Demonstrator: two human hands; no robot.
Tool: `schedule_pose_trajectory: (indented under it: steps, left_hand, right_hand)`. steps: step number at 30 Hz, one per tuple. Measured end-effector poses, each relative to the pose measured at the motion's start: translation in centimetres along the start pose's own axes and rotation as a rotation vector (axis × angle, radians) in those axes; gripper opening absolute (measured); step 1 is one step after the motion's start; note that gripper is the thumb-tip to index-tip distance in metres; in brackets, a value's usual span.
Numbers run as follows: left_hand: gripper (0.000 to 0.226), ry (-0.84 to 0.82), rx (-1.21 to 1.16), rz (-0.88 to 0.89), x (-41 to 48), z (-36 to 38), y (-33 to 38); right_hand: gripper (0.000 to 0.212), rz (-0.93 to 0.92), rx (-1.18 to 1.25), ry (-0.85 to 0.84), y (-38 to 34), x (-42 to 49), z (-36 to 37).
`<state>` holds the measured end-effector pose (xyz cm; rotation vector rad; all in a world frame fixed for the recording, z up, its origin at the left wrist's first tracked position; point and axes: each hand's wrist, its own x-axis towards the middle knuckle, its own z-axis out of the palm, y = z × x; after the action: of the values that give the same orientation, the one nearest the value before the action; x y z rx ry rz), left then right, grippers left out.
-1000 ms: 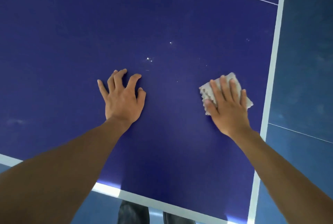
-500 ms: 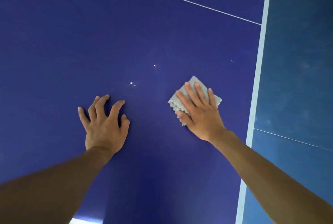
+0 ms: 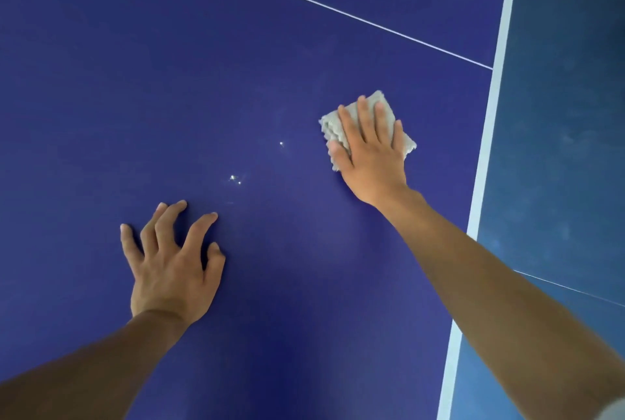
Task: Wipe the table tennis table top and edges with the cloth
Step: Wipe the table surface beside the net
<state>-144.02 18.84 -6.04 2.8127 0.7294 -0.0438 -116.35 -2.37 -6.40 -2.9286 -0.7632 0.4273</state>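
The dark blue table tennis table top (image 3: 169, 81) fills most of the view. A folded pale grey cloth (image 3: 404, 142) lies flat on it toward the right. My right hand (image 3: 368, 152) presses the cloth down with straight fingers spread over it. My left hand (image 3: 172, 260) rests on the bare table surface lower left, fingers spread and slightly arched, holding nothing. A few small white specks (image 3: 235, 178) sit on the surface between my hands.
The white side edge line (image 3: 487, 155) runs down the right side of the table. Beyond it lies a blue floor (image 3: 568, 115). A thin white centre line (image 3: 321, 5) crosses the table top diagonally at the back.
My right hand has slid the cloth forward, away from me, after first moving left from the edge. My left hand stays planted on the table. The view has shifted forward.
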Motion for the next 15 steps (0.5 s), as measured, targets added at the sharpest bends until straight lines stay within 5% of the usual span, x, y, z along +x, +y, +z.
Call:
schedule_pose_trajectory:
  steps: [4,9,11,15]
  left_hand:
    - [0.054,-0.006,-0.001,0.006,0.3,-0.1,0.2]
    - [0.054,0.000,-0.011,0.016,0.3,0.0,0.2]
    - [0.054,-0.006,0.000,0.015,0.3,0.1,0.2]
    - [0.054,-0.027,0.003,0.005,0.5,-0.2,0.3]
  right_hand:
    - [0.067,-0.103,-0.012,-0.037,6.9,-1.7,-1.3]
    - [0.065,0.653,0.098,0.087,12.7,2.7,-4.0]
    - [0.067,0.826,0.154,0.095,11.8,6.0,-4.9]
    - [0.065,0.651,0.139,0.091,5.2,11.5,-5.2]
